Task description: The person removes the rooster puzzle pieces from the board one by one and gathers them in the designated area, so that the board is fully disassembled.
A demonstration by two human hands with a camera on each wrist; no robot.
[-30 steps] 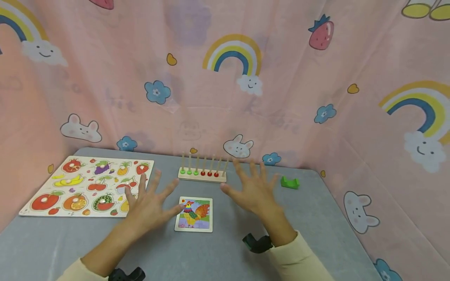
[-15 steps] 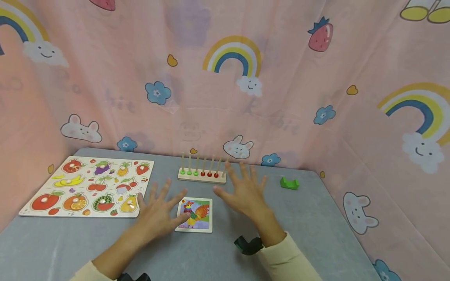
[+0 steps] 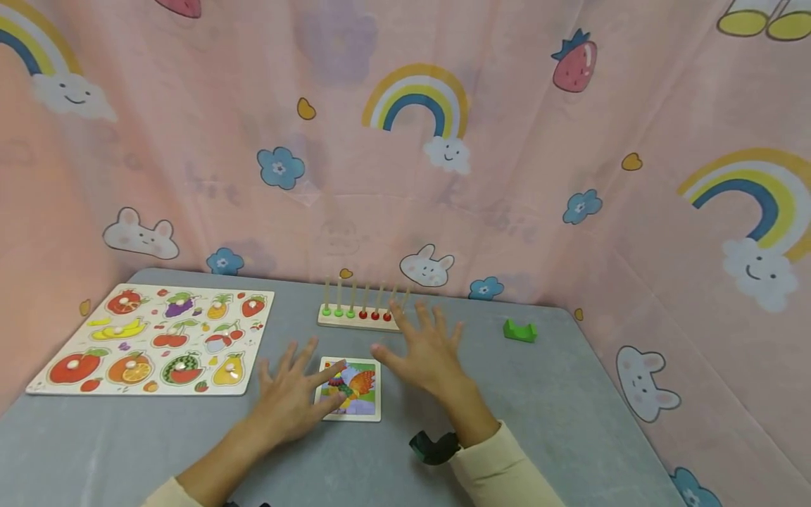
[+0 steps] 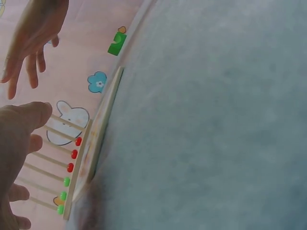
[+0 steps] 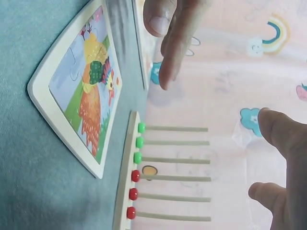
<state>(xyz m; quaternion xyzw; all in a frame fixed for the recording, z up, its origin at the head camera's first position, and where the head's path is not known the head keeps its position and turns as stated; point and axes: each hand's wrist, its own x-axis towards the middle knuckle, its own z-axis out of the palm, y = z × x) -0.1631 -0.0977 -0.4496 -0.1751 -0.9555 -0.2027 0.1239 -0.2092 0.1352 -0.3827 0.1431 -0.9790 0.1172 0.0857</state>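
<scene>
Between the side edges of the grey surface [image 3: 570,422], a square, pale-framed rooster puzzle [image 3: 365,396] lies nearer the left hand [image 3: 286,400] than the right hand [image 3: 429,353], both spread, empty.

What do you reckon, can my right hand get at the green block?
Likely yes: your right hand holds nothing, and in the head view nothing stands between it and the green block.

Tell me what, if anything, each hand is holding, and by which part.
Nothing is held: the left hand and the right hand have fingers spread, and neither grips the rooster puzzle.
</scene>
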